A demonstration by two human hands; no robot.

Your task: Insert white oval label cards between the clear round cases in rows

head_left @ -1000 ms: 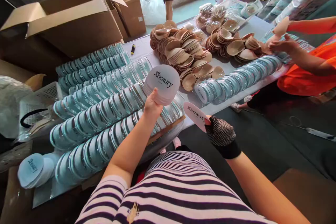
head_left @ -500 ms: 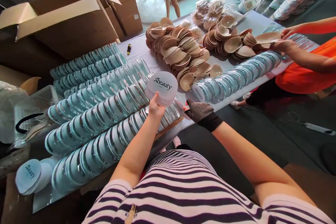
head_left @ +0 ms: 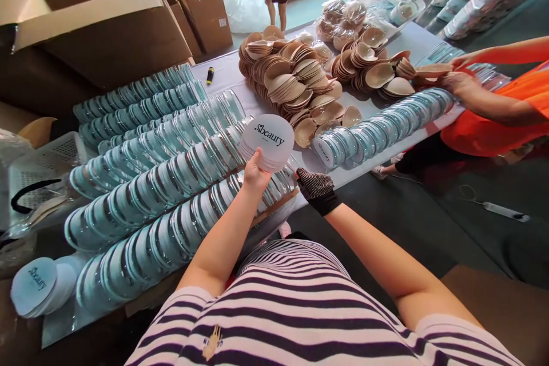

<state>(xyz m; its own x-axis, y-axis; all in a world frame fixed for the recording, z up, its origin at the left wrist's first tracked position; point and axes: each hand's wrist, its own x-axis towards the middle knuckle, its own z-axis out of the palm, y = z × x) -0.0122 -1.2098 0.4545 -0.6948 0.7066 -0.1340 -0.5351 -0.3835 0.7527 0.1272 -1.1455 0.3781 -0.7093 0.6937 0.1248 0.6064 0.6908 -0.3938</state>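
a: what is the biggest thing here?

b: the long grey table (head_left: 240,77). it goes from near left to far right. on its left part lie rows of clear round cases (head_left: 146,183), leaning on each other like fallen dominoes. behind them, far left, stands a big open cardboard box (head_left: 98,28).

a: and in the middle?

b: a heap of tan round pads (head_left: 291,83), stacked in little piles. just to the right of it runs one more row of round cases (head_left: 381,126), along the right edge of the table.

a: who else is there?

b: a person in an orange top (head_left: 493,120) on the right, with both hands at the far end of that row. another person stands far back by a white bag.

a: what do the hands do?

b: the left hand (head_left: 256,174) is closed around a stack of round white cards (head_left: 268,140) that say "beauty", held up over the near end of the left rows. the right hand (head_left: 315,189) wears a dark dotted glove. it sits just right of the stack, at the table edge, fingers curled down. i cannot tell if it holds anything.

a: anything small?

b: a second pile of beauty cards (head_left: 36,289) at the near left.
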